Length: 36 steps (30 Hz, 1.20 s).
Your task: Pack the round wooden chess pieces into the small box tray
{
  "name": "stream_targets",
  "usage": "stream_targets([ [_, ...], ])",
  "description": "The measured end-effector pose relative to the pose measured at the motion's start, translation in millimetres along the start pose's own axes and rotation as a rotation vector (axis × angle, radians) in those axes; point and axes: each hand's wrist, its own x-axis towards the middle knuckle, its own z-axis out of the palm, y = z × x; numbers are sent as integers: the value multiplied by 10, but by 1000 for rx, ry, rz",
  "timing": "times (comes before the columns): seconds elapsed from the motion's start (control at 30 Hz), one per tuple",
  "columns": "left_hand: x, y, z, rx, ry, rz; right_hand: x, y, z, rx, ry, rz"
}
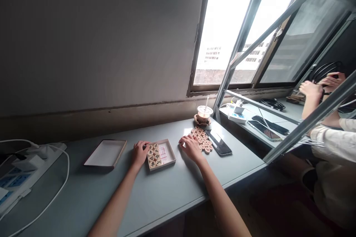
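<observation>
My left hand (139,152) is at the left side of a shallow open box (168,161), its curled fingers closed on the rim. Round wooden Chinese chess pieces (151,158) with dark characters lie in rows in the box's left part. A pink-printed paper (164,152) shows on the bare right part. To the right of the box, my right hand (191,146) is low over the table, fingers apart and slightly bent, beside a cluster of loose chess pieces (205,143) with red characters. It covers part of that cluster, and its fingertips' undersides are hidden.
The box lid (105,153) lies at the left. A phone (219,143) and a lidded drink cup with a straw (204,114) stand near the loose pieces. Power strips (25,172) and cables occupy the far left. Beyond a metal frame (244,40), another person's hands (313,88) hold black cable.
</observation>
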Motion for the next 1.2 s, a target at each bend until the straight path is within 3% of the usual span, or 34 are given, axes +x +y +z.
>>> stream_targets([
  [0.17,-13,47,-17,-24,-18,-40,-29,78,38,89,-12,64],
  [0.47,-20,75,-12,-50,-27,-11,-128,155,70,347,-8,10],
  [0.73,3,34,25,-52,-38,18,-199,-21,21,329,-51,-4],
  [1.2,42,-40,67,-80,-47,65,-195,-32,-46,262,-40,71],
])
